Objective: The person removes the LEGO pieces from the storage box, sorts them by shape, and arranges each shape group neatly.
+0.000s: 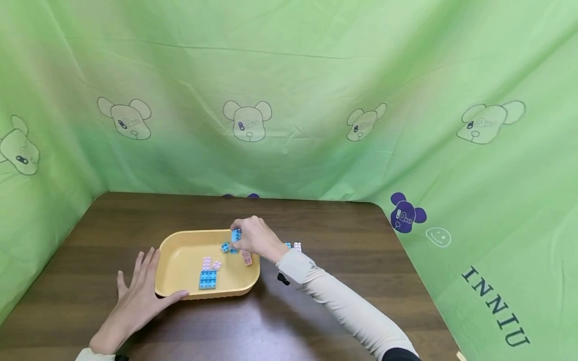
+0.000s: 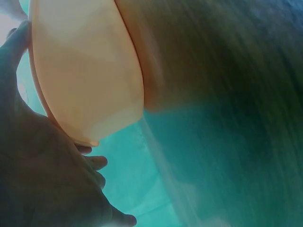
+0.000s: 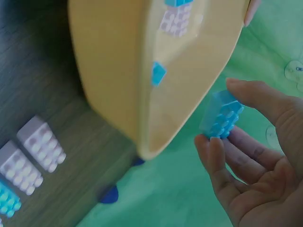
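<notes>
My right hand (image 1: 256, 236) pinches a blue toy building brick (image 3: 221, 114) between thumb and fingertips, over the far right part of a yellow tray (image 1: 180, 250). In the right wrist view, the brick's studs face toward the palm. Against the tray's near left corner rests my left hand (image 1: 141, 287), its fingers spread and the thumb at the front rim. Inside the tray lie joined blue bricks (image 1: 208, 280), a pink brick (image 1: 206, 263), a smaller pink brick (image 1: 217, 265), another pink brick (image 1: 246, 257) and a small blue brick (image 1: 225, 246) close below my right hand.
Right of the tray, pink bricks (image 3: 41, 143) and a blue brick (image 3: 7, 199) lie on the brown wooden table (image 1: 334, 235), partly behind my right wrist in the head view. A green printed curtain (image 1: 298, 165) hangs around the table's back and sides.
</notes>
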Tool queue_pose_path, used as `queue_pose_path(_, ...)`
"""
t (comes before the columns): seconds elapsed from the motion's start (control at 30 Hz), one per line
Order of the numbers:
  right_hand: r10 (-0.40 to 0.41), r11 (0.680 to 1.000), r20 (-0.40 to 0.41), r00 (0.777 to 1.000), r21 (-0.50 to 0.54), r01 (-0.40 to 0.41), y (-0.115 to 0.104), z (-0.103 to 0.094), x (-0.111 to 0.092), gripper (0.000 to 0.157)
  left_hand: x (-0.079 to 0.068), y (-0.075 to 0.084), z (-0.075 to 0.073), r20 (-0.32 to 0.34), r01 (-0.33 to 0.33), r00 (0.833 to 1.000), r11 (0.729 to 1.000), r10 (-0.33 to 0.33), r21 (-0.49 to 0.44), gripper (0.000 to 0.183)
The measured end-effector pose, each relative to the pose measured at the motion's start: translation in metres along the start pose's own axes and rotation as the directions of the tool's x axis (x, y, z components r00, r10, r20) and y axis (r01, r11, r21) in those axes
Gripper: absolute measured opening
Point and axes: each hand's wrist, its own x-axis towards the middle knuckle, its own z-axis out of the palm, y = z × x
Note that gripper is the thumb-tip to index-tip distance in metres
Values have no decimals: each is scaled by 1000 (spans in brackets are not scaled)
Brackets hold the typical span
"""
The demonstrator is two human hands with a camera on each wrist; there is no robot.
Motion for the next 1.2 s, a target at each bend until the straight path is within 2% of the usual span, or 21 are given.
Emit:
queue_pose_path(0.17, -26, 1000, -27, 999, -16, 26, 18, -7, -6, 40, 0, 0, 0, 2, -2, 1000, 1000, 2, 1, 130)
queue_pose_path(0.37, -13, 1000, -36, 999, 23, 13, 48, -10, -16, 45, 0, 0, 0, -2, -4, 1000, 1000, 4, 6, 130)
queue_pose_path(0.43, -12, 1000, -40, 999, 3, 13, 58, -12, -21, 46, 0, 0, 1, -5, -6, 1000, 1000, 6, 8, 131)
queue_pose_path(0.6, 16, 999, -68, 998, -51, -20, 82, -17, -33, 48, 0, 1, 0, -11, -5, 1000, 1000, 5, 14, 131)
queue_pose_path(0.73, 48, 997, -78, 996, -53, -53, 100, -19, -42, 45, 0, 1, 0, -6, 2, 1000, 1000, -2, 15, 132)
queue_pose_path(1.2, 113, 987, -53, 992, -112, -118, 149, -16, -79, 40, 0, 2, -1, 27, 16, 999, 1000, -17, 15, 132)
